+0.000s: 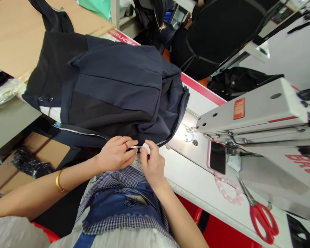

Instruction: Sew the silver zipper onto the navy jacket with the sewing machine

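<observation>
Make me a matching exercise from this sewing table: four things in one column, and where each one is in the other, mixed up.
Things:
1 scissors
2 phone
3 zipper
4 white piece

Places:
A pinched by the left hand
B held in the right hand
C on the table, beside the pink bead ring
D on the bed of the sewing machine, under its arm

Pairs: 1-C; 2-D; 3-A; 4-B

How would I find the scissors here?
Look at the big white sewing machine on the right. On the white table in front of it, beside a pink beaded ring, lie the metal scissors. Only they have bright red handles.
</observation>
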`<state>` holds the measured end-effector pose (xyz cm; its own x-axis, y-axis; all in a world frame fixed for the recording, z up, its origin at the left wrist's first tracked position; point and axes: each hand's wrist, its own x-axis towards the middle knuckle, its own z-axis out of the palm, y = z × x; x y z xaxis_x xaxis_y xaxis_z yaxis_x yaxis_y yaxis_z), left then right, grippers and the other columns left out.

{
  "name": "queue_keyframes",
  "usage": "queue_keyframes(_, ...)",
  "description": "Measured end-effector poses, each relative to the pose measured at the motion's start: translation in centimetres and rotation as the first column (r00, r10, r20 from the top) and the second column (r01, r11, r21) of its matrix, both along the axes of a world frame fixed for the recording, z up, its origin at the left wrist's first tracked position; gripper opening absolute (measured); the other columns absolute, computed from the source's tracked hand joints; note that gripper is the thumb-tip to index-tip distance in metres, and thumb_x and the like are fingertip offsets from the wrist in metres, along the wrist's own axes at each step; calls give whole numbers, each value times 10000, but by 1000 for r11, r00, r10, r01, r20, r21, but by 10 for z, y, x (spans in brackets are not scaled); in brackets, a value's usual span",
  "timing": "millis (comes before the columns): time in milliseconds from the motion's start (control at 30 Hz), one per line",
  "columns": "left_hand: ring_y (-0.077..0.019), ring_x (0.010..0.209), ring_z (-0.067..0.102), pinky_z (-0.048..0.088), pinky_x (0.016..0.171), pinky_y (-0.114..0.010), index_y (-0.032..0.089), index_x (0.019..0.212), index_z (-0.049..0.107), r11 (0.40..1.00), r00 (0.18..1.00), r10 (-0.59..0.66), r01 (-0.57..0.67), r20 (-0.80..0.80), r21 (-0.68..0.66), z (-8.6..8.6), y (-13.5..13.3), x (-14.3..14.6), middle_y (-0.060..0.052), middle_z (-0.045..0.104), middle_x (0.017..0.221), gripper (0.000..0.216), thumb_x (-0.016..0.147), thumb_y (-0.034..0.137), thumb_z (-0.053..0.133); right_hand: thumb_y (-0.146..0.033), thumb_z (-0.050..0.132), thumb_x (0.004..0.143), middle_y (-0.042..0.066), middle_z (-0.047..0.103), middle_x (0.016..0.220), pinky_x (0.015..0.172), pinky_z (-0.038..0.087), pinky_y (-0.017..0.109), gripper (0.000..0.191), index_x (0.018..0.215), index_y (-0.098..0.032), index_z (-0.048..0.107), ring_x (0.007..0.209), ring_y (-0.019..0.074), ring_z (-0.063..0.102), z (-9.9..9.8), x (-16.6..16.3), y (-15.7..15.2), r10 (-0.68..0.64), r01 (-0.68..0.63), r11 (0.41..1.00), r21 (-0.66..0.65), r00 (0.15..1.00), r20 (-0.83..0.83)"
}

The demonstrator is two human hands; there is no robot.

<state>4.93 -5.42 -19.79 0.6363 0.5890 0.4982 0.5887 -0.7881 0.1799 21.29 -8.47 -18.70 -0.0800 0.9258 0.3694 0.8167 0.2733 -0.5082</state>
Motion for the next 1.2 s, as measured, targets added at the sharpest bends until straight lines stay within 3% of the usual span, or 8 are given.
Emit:
queue_keyframes(367,-193,941,548,440,780,-327,196,880,624,1000,1000,14,-14,-4,-2,1,-1,0,-25,630,1057,134,787,265,557,-202,400,887,48,678,814,601,469,200,203,981,-133,567,626,114,624,3,4,-8,38,-38,999,26,999,7)
queue_keyframes(467,-188,947,544,436,779,-322,196,879,621,1000,1000,14,-14,-15,-18,1,-3,0,-24,622,1071,144,803,284,537,-297,416,879,34,659,751,542,431,204,261,992,-135,586,533,106,568,5,36,-10,-234,233,972,-19,972,-25)
queue_keyframes(567,-194,923,543,435,752,-332,196,871,618,998,997,36,-39,-64,-40,6,-3,2,-23,621,1041,167,812,311,513,-373,420,853,3,568,560,510,384,244,346,1007,-123,605,444,128,477,4,91,-6,-566,568,823,-7,821,78)
queue_keyframes(633,-205,874,543,441,712,-342,193,933,611,993,991,79,-88,-110,-76,12,-1,4,-39,619,987,224,802,348,514,-372,404,847,38,582,603,570,401,282,374,1018,-107,606,518,165,515,2,128,-3,-632,637,770,36,754,176)
queue_keyframes(833,-176,717,536,473,644,-300,139,1022,604,991,974,80,-100,-210,-87,20,11,3,-56,584,792,280,757,160,517,-215,391,845,174,581,1010,837,408,393,294,1047,-81,557,984,257,510,9,145,4,-372,265,916,301,842,391)
queue_keyframes(967,-159,721,545,488,658,-283,156,852,632,1000,996,26,-26,-81,-4,24,7,-10,-52,585,796,179,762,109,484,-41,354,771,119,549,1125,915,360,362,401,1129,-149,497,1111,199,448,24,89,31,184,-232,972,19,817,546)
queue_keyframes(1100,-146,780,562,501,709,-280,196,861,597,990,994,94,-99,50,100,42,-3,-49,-23,595,861,234,754,36,464,-113,461,747,89,600,964,929,314,431,240,958,-162,564,983,221,511,37,58,86,265,-213,964,-159,731,629)
queue_keyframes(1200,-164,840,565,478,854,-393,246,880,568,911,937,323,-346,135,225,66,1,-93,26,588,883,282,725,32,470,-169,509,738,99,604,881,910,276,524,141,863,-147,570,922,261,523,42,57,127,167,-121,986,-116,764,623)
